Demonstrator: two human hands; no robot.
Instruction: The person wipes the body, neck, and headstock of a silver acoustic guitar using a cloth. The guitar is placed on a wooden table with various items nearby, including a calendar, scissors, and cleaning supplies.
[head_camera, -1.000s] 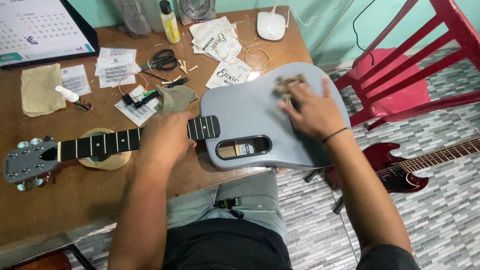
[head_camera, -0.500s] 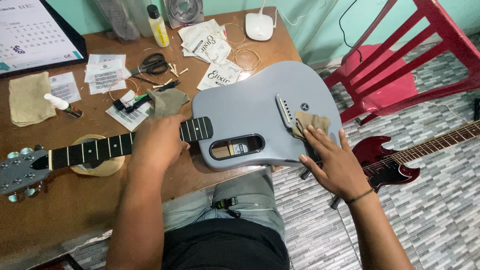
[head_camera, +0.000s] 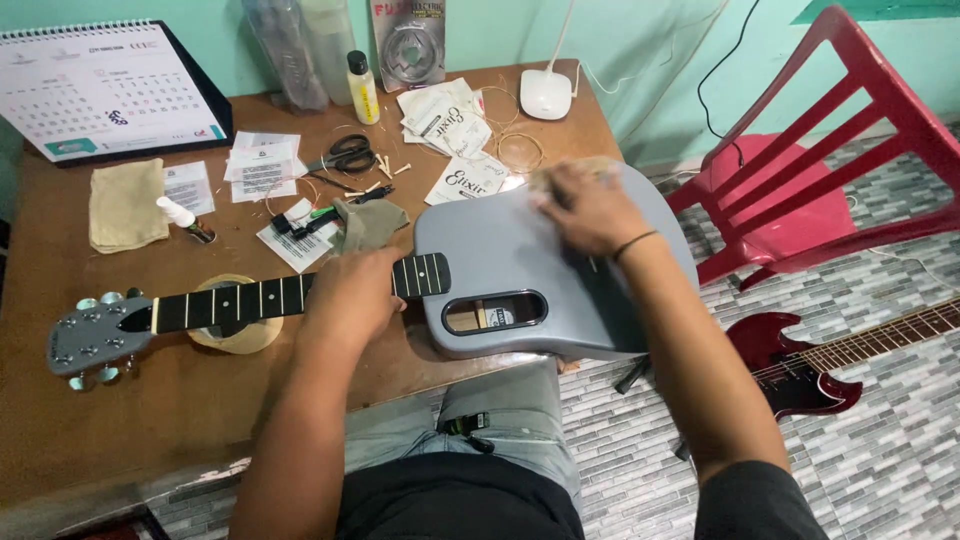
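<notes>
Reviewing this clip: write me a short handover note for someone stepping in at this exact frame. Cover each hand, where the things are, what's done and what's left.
Left hand: clamped over the neck of the grey guitar, near the body joint, holding it down on the wooden table.
Right hand: pressing a small tan cloth on the upper edge of the guitar body; blurred.
Things: no strings show on the fretboard; headstock lies at the left, neck over a round tape roll. Scissors, string packets, small yellow bottle and a folded cloth sit behind.
Done: guitar looks stripped of strings.
Left: probably finishing the wipe, then restringing.
</notes>
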